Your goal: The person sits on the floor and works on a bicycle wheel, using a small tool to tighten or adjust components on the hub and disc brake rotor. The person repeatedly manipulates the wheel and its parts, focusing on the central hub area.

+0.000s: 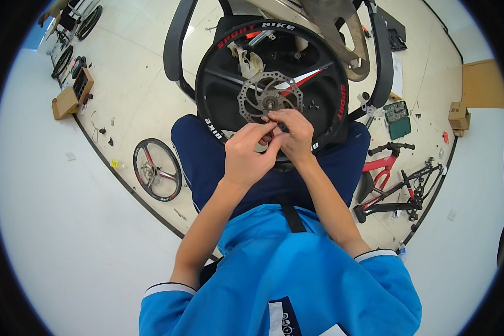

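A black three-spoke bike wheel (203,78) lies flat over a black chair seat in front of my knees. At its hub is a silver brake disc (244,102). My left hand (245,155) and my right hand (294,133) meet over the disc's near edge, with fingertips pinched together. A small black piece (284,127) shows in the right fingers. Whatever the left fingers pinch is hidden. Several small dark bolts (314,105) rest on the wheel right of the disc, and a crumpled pale wrapper (252,65) lies beyond it.
Chair armrests (174,45) rise on both sides of the wheel. A grey metal frame (350,50) stands far right. Another wheel (177,172) is on the floor at left. At right are a red bike frame (382,164), a black bike frame (383,208) and a green case (399,129).
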Demonstrator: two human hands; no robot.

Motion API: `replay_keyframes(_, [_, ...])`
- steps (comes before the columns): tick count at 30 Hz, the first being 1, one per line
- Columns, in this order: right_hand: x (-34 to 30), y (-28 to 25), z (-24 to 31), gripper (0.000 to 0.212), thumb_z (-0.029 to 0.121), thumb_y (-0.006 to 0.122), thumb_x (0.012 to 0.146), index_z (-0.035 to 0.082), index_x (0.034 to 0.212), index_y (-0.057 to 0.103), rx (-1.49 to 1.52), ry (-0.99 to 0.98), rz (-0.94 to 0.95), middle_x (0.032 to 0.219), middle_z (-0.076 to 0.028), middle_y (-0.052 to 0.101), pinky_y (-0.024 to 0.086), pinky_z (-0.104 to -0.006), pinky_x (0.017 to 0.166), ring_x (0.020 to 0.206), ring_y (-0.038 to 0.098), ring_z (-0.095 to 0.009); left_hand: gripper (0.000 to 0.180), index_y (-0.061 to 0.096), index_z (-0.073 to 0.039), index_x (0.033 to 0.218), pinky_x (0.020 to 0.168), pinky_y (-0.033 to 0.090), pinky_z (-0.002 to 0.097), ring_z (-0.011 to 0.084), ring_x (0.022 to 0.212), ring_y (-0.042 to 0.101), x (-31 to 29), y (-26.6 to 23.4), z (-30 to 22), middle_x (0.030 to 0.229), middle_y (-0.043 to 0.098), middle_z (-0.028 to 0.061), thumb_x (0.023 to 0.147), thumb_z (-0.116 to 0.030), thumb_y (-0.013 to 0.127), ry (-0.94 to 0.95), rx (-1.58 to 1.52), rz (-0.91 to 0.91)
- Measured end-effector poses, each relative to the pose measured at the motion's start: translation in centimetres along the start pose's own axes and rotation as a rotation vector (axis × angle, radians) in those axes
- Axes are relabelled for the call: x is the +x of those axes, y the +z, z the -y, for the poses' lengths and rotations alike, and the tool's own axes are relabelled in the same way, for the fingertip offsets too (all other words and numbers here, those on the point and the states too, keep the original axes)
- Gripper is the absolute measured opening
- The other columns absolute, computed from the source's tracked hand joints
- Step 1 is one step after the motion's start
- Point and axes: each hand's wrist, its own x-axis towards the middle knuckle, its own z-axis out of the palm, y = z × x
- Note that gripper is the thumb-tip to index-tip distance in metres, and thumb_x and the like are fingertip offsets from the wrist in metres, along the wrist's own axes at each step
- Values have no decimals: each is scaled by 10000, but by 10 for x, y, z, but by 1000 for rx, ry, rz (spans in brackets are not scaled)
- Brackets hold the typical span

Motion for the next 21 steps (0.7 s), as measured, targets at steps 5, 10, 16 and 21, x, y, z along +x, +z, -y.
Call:
replay_keyframes(5, [4,7,6,201,-17,832,719,17,870,704,-53,53,-35,828,-104,706,559,-373,700,799,692,-298,197,737,68,1055,708,593,244,117,762,728,-3,6,3,917,763,138,878,-9,778,-203,-79,-172])
replay_keyframes(10, [0,7,8,219,-9,818,756,22,945,713,-89,58,-25,899,-116,723,565,-377,749,847,697,-306,155,773,-2,1000,768,594,306,227,857,737,6,-20,10,983,735,122,851,35,756,94,92,29])
replay_keyframes(16, [-7,-3,13,287,-61,724,811,7,1089,730,-55,-14,116,1084,-146,757,595,-372,877,1029,737,-308,218,757,-26,1021,749,574,301,222,861,700,14,-29,15,1029,706,115,814,44,772,181,115,163])
replay_keyframes(21, [-10,-5,7,278,-85,711,784,-2,1049,729,4,46,84,1039,-141,764,600,-371,863,1014,745,-298,209,756,5,993,641,554,251,135,683,684,1,-6,8,883,739,84,804,-25,840,-133,-51,-171])
